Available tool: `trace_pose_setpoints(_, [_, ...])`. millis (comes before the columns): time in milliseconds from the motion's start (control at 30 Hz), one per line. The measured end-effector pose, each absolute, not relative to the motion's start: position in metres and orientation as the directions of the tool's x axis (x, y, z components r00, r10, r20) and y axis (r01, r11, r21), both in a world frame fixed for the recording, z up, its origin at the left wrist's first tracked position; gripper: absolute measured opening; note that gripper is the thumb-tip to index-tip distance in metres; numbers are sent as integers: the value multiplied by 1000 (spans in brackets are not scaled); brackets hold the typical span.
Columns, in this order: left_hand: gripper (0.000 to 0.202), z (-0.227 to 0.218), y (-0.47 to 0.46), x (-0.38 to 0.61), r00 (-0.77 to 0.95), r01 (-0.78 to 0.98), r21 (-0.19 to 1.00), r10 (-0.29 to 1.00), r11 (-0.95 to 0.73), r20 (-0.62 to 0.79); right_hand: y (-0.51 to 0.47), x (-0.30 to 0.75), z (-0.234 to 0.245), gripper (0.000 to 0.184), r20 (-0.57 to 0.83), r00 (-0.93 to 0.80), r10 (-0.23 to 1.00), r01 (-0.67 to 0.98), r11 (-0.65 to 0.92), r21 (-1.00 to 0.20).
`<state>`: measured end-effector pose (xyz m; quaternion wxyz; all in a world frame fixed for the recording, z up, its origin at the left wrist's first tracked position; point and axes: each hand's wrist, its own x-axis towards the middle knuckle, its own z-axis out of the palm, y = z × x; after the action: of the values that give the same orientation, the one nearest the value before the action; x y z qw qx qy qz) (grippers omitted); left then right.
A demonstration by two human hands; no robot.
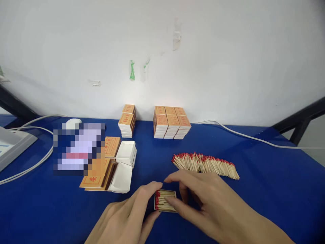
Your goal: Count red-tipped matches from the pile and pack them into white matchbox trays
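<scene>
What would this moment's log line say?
left hand: holding tray of matches | right hand: open, thumb over tray | loose matches: beyond right hand

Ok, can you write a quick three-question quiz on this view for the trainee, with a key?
1. True or false: the left hand grips a tray of matches.
2. In that tray, the red heads mostly face: a) left, b) right, c) straight up.
3. How many stacks wide is the larger block of matchboxes near the wall?

Key:
1. True
2. a
3. Three
</scene>
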<state>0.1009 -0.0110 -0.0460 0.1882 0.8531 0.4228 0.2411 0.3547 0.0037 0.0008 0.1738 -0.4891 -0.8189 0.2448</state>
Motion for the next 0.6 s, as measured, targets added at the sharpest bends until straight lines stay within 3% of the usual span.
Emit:
trace_pose_setpoints(200, [47,-44,-11,98,492,651,526,832,-547,257,1,351,-3,32,19,-490,871,806,461,-370])
trace_pose_setpoints(333, [44,-47,-12,98,488,653,527,834,-544,257,1,353,-8,46,-40,-496,868,815,449,-366])
trace_pose_setpoints(467, [44,-49,-11,100,493,658,504,826,-560,273,2,353,-5,85,-36,-496,868,805,444,-393])
trace_pose_setpoints(500, [44,-49,-10,100,496,660,497,824,-564,276,3,353,-3,82,-56,-510,859,796,446,-410])
trace_pose_setpoints(600, [43,-48,-9,100,505,661,479,815,-578,286,5,352,1,47,-160,-535,830,784,416,-461])
